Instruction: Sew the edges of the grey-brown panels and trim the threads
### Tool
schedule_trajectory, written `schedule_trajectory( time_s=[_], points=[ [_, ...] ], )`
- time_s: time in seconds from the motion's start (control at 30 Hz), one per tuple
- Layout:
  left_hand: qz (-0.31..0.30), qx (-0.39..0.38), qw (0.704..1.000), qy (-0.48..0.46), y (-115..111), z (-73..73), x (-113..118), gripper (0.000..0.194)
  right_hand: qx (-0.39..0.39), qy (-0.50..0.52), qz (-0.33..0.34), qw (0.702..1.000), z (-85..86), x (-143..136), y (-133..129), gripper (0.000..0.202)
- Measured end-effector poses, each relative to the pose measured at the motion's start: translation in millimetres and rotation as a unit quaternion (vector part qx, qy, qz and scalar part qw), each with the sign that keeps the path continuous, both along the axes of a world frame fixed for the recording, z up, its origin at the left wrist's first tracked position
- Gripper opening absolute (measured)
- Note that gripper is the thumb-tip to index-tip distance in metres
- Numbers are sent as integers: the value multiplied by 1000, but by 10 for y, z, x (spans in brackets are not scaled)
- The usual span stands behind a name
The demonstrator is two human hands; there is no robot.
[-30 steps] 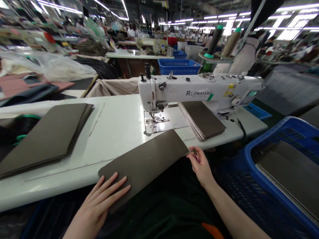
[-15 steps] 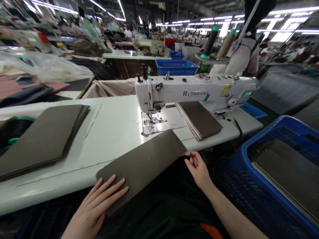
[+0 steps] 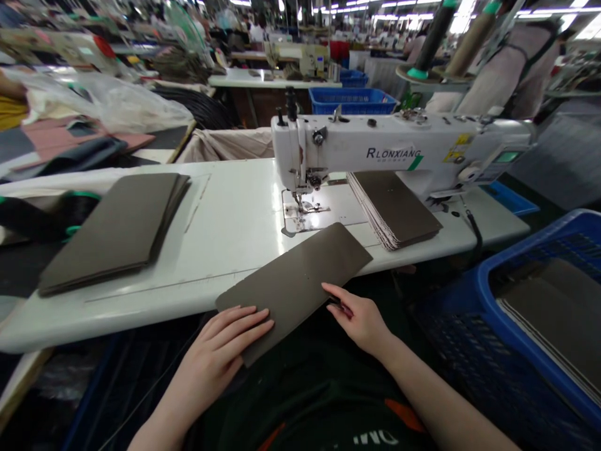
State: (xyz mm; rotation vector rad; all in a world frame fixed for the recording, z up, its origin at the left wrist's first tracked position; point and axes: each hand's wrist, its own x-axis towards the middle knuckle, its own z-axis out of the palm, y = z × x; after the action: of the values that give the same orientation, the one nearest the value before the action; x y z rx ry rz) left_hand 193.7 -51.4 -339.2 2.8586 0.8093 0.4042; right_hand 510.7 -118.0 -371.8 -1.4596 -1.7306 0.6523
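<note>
A flat dark olive-grey panel (image 3: 300, 282) lies slanted over the front edge of the white sewing table (image 3: 235, 207). My left hand (image 3: 225, 344) rests on its lower left end with the fingers stretched out flat on top. My right hand (image 3: 359, 316) is closed round a small dark pointed tool (image 3: 334, 301), mostly hidden by the fingers; its index fingertip is at the panel's near edge. Behind the panel stands a white sewing machine (image 3: 347, 141), its needle area (image 3: 303, 203) lit and just beyond the panel's far corner.
A stack of similar panels (image 3: 394, 207) sits under the machine arm, another stack (image 3: 117, 219) at left. At right, a blue basket (image 3: 483, 282) holds more panels. Thread cones (image 3: 432, 41) stand behind the machine. A person (image 3: 511, 69) is at the back right.
My right hand has moved left along the panel's near edge, its index finger now stretched toward the panel. The left hand stays on the panel. The view has shifted.
</note>
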Motion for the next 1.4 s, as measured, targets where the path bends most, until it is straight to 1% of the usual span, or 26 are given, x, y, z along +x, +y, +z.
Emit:
schedule_trajectory(
  time_s=[0.07, 0.13, 0.17, 0.23, 0.33, 0.4, 0.43, 0.5, 0.57, 0.63, 0.67, 0.73, 0.8, 0.87, 0.93, 1.07, 1.2, 1.3, 1.4],
  points=[
    [13, -22, 1000, -12, -57, 46, 53, 59, 19, 4, 17, 1000, -5, -14, 19, 41],
    [23, -67, 997, -39, -125, 128, 125, 52, 29, 3, 32, 999, 48, -13, 23, 36],
    [30, -99, 993, -60, -166, 187, 166, 47, 30, -1, 37, 999, 111, -5, 16, 33],
    [61, -183, 976, -99, -255, 336, 251, 36, 27, -20, 44, 998, 318, 28, -20, 27],
    [127, -315, 931, -133, -381, 572, 359, 25, 20, -72, 58, 996, 763, 108, -113, 20],
    [160, -393, 891, -158, -432, 672, 414, 22, 0, -104, 73, 992, 1038, 165, -168, 13],
    [173, -432, 868, -175, -446, 696, 441, 23, -16, -112, 79, 990, 1140, 188, -186, 10],
    [202, -508, 810, -212, -457, 699, 507, 27, -47, -115, 74, 990, 1255, 215, -206, 8],
    [235, -568, 747, -253, -458, 673, 594, 32, -51, -101, 28, 993, 1269, 204, -227, 8],
    [260, -603, 696, -290, -461, 649, 692, 37, -37, -77, -19, 996, 1230, 143, -272, 13],
    [267, -614, 679, -301, -463, 642, 739, 40, -32, -64, -28, 997, 1203, 96, -304, 16],
    [263, -633, 661, -305, -467, 631, 814, 45, -34, -52, -14, 998, 1147, -24, -375, 16],
    [246, -646, 658, -299, -472, 616, 860, 46, -47, -63, 3, 997, 1087, -149, -430, 14],
    [238, -644, 665, -295, -481, 592, 883, 44, -55, -83, 7, 995, 1023, -248, -453, 12],
    [246, -632, 672, -297, -492, 567, 893, 43, -57, -97, 6, 994, 969, -305, -450, 11],
    [253, -634, 664, -303, -505, 538, 900, 47, -57, -109, 3, 992, 919, -323, -424, 11],
    [246, -638, 663, -304, -503, 533, 921, 45, -55, -101, -3, 993, 881, -318, -414, 11],
    [250, -637, 659, -312, -516, 548, 954, 44, -53, -67, -10, 996, 828, -329, -411, 11],
    [259, -638, 649, -323, -544, 588, 990, 45, -77, 33, -16, 996, 786, -358, -406, 15]
  ],
)
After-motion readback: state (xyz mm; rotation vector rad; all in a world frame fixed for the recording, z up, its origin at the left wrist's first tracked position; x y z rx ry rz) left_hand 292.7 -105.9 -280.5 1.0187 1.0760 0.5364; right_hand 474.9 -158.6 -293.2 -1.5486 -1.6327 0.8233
